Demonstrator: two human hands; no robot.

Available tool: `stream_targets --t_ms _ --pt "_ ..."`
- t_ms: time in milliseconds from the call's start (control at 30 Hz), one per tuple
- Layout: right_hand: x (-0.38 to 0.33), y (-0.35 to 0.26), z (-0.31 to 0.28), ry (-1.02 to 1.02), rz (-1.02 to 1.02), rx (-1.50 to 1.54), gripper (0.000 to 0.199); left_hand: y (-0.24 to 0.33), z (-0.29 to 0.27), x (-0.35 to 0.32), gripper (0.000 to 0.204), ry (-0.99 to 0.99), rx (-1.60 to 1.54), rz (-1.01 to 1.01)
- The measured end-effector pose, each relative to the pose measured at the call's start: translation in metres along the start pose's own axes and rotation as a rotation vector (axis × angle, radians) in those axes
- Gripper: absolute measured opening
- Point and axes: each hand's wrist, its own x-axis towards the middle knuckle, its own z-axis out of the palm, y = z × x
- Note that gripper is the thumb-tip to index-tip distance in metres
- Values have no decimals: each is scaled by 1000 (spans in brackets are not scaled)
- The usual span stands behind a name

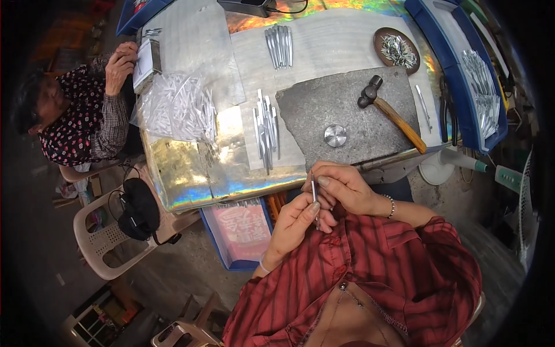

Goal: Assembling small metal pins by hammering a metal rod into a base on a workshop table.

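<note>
Just off the table's near edge, in front of my red striped shirt, I hold a slim silver metal rod (314,188) upright. My left hand (298,218) has its thumb and fingers closed round the rod's lower part. My right hand (350,188) pinches it near the upper end, and the fingertips partly cover that end. Beyond my hands lies a grey stone slab (324,107) bearing a round shiny metal disc (335,136) and a ball-peen hammer (399,120) with a wooden handle. Loose silver rods (266,130) lie left of the slab.
Farther back are a row of rods (279,46) and a brown bowl (379,43) of small metal pieces. Pliers (445,110) and a blue tray (491,139) stand right. A plastic bag (179,107) lies left, near another person (75,121). A blue bin (238,231) is below the edge.
</note>
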Motion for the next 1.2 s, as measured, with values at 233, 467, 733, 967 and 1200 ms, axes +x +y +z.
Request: stream_targets --t_ms 233,467,733,967,1200 --pt "0 3 1 -3 59 19 26 -2 -6 2 23 -41 -77 -5" --pt "1 3 1 -11 144 59 24 -2 -7 1 23 -22 -116 -1" --pt "0 5 6 16 42 63 18 1 1 -1 20 34 -11 51" --pt "-1 4 3 -8 81 19 19 2 2 -2 20 74 128 71" --pt "-4 0 6 -30 190 190 17 1 0 -3 21 55 100 41"
